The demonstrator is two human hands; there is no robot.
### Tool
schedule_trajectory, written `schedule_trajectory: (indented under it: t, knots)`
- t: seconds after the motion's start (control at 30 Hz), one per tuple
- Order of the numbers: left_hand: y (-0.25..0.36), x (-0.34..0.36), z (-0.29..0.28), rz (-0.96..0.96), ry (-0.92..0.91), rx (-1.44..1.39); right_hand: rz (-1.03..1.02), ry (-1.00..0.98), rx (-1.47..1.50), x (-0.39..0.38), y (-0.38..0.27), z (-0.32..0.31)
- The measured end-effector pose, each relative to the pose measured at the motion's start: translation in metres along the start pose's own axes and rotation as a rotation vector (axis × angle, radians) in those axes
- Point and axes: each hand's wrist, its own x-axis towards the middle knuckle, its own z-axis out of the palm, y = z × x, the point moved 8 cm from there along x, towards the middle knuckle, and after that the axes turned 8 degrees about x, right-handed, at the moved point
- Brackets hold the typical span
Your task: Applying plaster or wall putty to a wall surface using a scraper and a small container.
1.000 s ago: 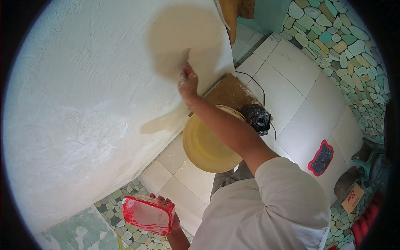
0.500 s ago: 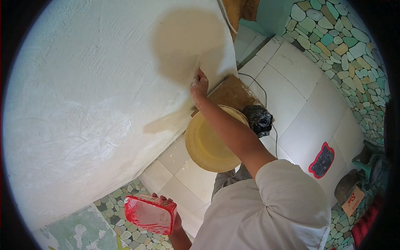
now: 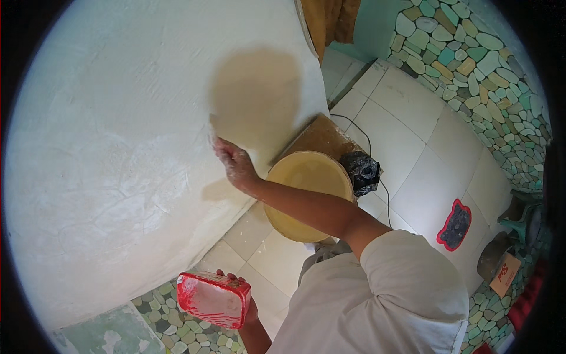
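Along the white wall (image 3: 130,159), my right hand (image 3: 237,166) is closed on a thin flat scraper (image 3: 213,128) smeared with white. Its blade shows almost edge-on against the wall surface, and white residue coats my fingers. Lower down, my left hand (image 3: 252,310) grips a red plastic tub (image 3: 213,302) from its right side, fingertips over the rim. White paste lies inside the tub and streaks its walls. Swirled, uneven marks cover parts of the wall, and my shadow falls on it above my right hand.
Beneath my right forearm stands a round yellowish basin (image 3: 283,221), beside a brown board (image 3: 321,134) and a crumpled black plastic bag (image 3: 361,171). A dark cable (image 3: 387,197) crosses the pale tiles. A red-edged dark mat (image 3: 455,225) lies at right, near a cardboard box (image 3: 505,275).
My right hand has swept left and slightly down along the wall with the scraper. The left hand and tub have stayed nearly in place.
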Motion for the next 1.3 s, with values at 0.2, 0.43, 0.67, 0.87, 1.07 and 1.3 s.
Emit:
schedule_trajectory:
  t: [0.2,0.43,0.67,0.87,1.07,1.3]
  knots:
    - [0.029,-0.013,-0.017,0.023,-0.05,-0.046,0.098,0.482,0.011,0.058,0.063,-0.123]
    - [0.075,-0.05,-0.105,0.094,0.017,-0.007,0.085,0.591,-0.282,0.087,0.029,-0.075]
    - [0.099,-0.04,-0.113,0.078,-0.035,-0.086,0.138,-0.159,0.037,-0.02,0.007,0.063]
    - [0.109,-0.026,-0.135,0.089,-0.159,-0.14,0.519,-0.207,0.179,-0.163,-0.071,0.078]
    - [0.111,-0.013,-0.155,0.13,-0.097,-0.096,0.629,-0.064,0.264,-0.224,-0.112,0.056]
    - [0.118,-0.001,-0.104,0.188,-0.068,0.018,0.673,-0.083,0.36,-0.243,-0.161,0.102]
